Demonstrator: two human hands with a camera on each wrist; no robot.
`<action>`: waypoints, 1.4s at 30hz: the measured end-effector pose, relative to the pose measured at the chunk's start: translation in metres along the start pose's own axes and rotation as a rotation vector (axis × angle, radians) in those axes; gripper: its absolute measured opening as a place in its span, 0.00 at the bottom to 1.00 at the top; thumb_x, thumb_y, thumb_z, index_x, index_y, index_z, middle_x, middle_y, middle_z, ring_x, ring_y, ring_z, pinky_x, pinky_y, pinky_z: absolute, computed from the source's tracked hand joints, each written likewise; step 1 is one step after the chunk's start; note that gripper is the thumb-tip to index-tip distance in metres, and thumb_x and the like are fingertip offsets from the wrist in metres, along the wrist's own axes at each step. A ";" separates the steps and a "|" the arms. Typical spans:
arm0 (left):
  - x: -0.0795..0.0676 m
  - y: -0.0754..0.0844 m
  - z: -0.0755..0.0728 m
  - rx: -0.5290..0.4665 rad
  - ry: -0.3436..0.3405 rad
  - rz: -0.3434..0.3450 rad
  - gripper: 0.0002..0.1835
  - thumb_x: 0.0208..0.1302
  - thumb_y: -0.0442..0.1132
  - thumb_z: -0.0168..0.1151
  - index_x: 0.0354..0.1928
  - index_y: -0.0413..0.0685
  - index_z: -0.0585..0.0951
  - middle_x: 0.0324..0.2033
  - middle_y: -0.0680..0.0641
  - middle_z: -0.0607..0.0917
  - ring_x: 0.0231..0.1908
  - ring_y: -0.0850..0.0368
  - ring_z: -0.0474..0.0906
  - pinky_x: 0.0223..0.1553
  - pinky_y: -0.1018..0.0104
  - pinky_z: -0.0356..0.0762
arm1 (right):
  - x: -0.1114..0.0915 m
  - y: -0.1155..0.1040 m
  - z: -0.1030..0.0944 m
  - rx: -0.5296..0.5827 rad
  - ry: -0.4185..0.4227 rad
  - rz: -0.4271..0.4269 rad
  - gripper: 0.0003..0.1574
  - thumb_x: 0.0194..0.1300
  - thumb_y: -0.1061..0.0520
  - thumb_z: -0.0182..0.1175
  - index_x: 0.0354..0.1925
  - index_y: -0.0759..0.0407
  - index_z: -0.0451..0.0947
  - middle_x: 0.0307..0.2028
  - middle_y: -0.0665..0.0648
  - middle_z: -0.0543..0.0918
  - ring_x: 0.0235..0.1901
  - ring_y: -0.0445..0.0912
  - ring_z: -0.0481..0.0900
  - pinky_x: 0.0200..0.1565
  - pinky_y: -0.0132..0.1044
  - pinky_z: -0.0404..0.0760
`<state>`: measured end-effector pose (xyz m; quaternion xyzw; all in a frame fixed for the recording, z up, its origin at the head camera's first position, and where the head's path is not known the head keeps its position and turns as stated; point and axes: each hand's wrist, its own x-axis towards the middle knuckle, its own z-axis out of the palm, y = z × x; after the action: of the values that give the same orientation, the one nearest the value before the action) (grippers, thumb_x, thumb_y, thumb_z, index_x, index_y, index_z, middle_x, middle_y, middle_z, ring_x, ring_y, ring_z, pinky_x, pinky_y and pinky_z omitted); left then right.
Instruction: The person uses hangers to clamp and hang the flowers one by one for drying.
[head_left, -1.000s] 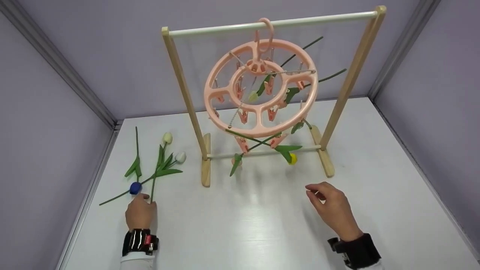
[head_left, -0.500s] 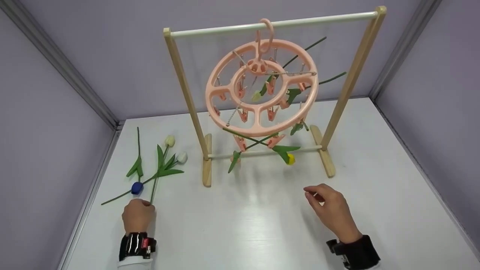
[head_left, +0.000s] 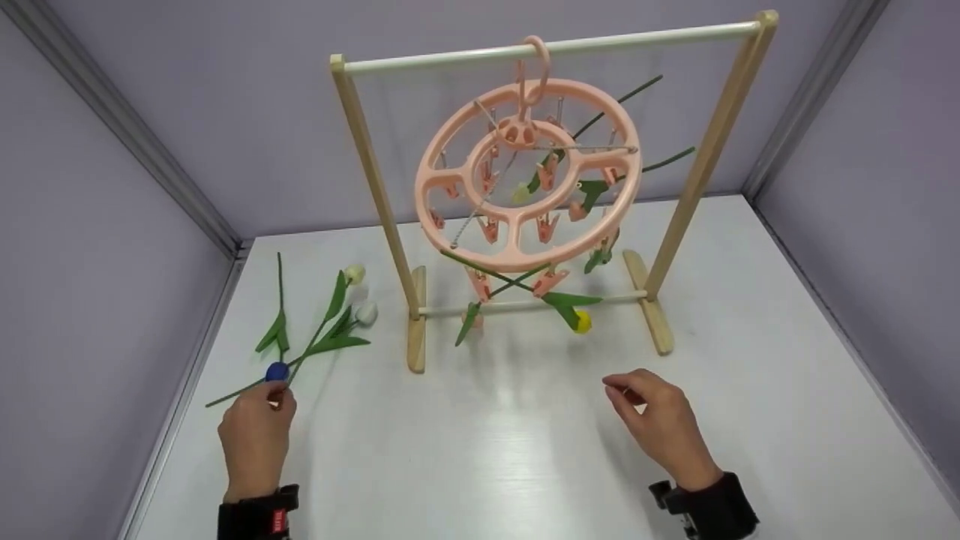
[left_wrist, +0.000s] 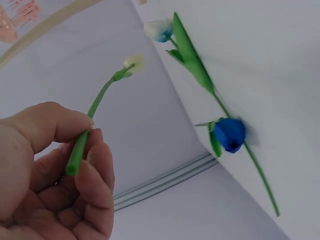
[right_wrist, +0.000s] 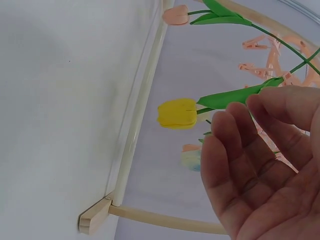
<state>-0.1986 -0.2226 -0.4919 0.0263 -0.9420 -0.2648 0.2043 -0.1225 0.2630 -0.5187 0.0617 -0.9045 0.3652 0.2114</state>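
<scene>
My left hand (head_left: 256,439) pinches the lower stem of a cream tulip (head_left: 355,274) between thumb and forefinger. In the left wrist view the stem's cut end pokes out below the fingertips, and the cream bloom (left_wrist: 134,64) points away. A blue tulip (left_wrist: 230,135) and a white tulip with a bluish base (left_wrist: 159,31) lie on the table beyond that hand. My right hand (head_left: 660,420) hovers over the table's right side, fingers loosely curled, holding nothing. From the right wrist, a clipped yellow tulip (right_wrist: 178,113) appears behind the fingers.
A pink round clip hanger (head_left: 514,236) hangs from the white bar (head_left: 645,39) of a wooden stand. Several tulips are clipped to it, some stems jutting outward. The stand's wooden feet (head_left: 416,345) rest on the white table; purple-grey walls enclose it.
My left hand has taken the cream tulip's stem and lifted its lower end, shifting slightly left. The bloom has swung a little right. My right hand has barely moved.
</scene>
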 end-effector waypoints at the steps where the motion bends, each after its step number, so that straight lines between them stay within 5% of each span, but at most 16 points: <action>1: -0.001 0.005 -0.005 -0.005 0.024 0.023 0.07 0.61 0.26 0.64 0.39 0.29 0.85 0.30 0.35 0.85 0.30 0.40 0.84 0.31 0.44 0.79 | 0.000 -0.001 0.000 0.002 0.006 -0.011 0.11 0.61 0.67 0.69 0.41 0.54 0.87 0.33 0.41 0.83 0.31 0.35 0.80 0.34 0.31 0.81; 3: -0.002 0.014 -0.014 -0.031 0.079 0.083 0.06 0.60 0.25 0.66 0.39 0.29 0.85 0.31 0.35 0.86 0.31 0.40 0.84 0.31 0.45 0.80 | 0.001 -0.002 0.000 0.013 0.013 -0.034 0.11 0.61 0.67 0.68 0.41 0.55 0.87 0.33 0.44 0.83 0.31 0.35 0.80 0.34 0.30 0.81; 6: -0.004 0.028 -0.027 -0.098 0.160 0.149 0.06 0.57 0.25 0.70 0.37 0.31 0.87 0.31 0.38 0.87 0.30 0.45 0.84 0.31 0.64 0.82 | 0.002 -0.005 0.000 0.022 0.022 -0.064 0.10 0.62 0.67 0.68 0.41 0.57 0.86 0.33 0.48 0.84 0.31 0.36 0.80 0.34 0.28 0.80; 10: -0.009 0.047 -0.042 -0.235 0.257 0.218 0.06 0.55 0.26 0.73 0.36 0.36 0.89 0.31 0.44 0.88 0.28 0.59 0.82 0.31 0.85 0.70 | 0.003 -0.010 0.001 0.035 0.020 -0.092 0.09 0.62 0.67 0.68 0.41 0.59 0.86 0.33 0.52 0.84 0.31 0.36 0.80 0.34 0.30 0.81; 15: -0.019 0.071 -0.054 -0.363 0.303 0.312 0.09 0.52 0.23 0.73 0.36 0.37 0.89 0.31 0.46 0.88 0.29 0.71 0.78 0.32 0.84 0.71 | 0.005 -0.020 0.004 0.045 0.013 -0.127 0.09 0.62 0.67 0.68 0.41 0.58 0.86 0.32 0.51 0.84 0.31 0.36 0.79 0.35 0.24 0.77; 20: -0.026 0.099 -0.059 -0.433 0.305 0.405 0.13 0.47 0.19 0.74 0.36 0.38 0.89 0.31 0.48 0.87 0.28 0.68 0.78 0.31 0.83 0.73 | 0.010 -0.034 0.008 0.070 0.022 -0.192 0.10 0.60 0.68 0.69 0.40 0.58 0.87 0.32 0.49 0.84 0.32 0.36 0.79 0.36 0.22 0.76; 29: -0.030 0.140 -0.056 -0.528 0.176 0.513 0.13 0.50 0.23 0.74 0.38 0.40 0.88 0.33 0.49 0.87 0.29 0.62 0.80 0.33 0.80 0.74 | 0.021 -0.057 0.023 0.100 0.027 -0.278 0.11 0.59 0.67 0.70 0.40 0.55 0.87 0.33 0.43 0.83 0.32 0.35 0.79 0.34 0.28 0.79; 35: -0.028 0.157 -0.055 -0.553 0.201 0.625 0.14 0.49 0.23 0.75 0.39 0.40 0.88 0.32 0.49 0.87 0.27 0.61 0.78 0.30 0.77 0.75 | 0.025 -0.074 0.030 0.153 0.025 -0.347 0.11 0.58 0.66 0.71 0.40 0.55 0.87 0.34 0.44 0.84 0.33 0.37 0.80 0.34 0.28 0.78; 42: -0.027 0.188 -0.049 -0.603 0.142 0.711 0.08 0.61 0.40 0.71 0.38 0.43 0.88 0.31 0.49 0.87 0.27 0.60 0.79 0.30 0.74 0.75 | 0.035 -0.110 0.028 0.265 0.022 -0.471 0.13 0.60 0.65 0.71 0.43 0.55 0.86 0.36 0.46 0.85 0.36 0.39 0.82 0.39 0.30 0.80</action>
<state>-0.1433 -0.0808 -0.3680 -0.3406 -0.7572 -0.4379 0.3447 -0.1346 0.1659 -0.4518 0.2936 -0.8072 0.4218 0.2904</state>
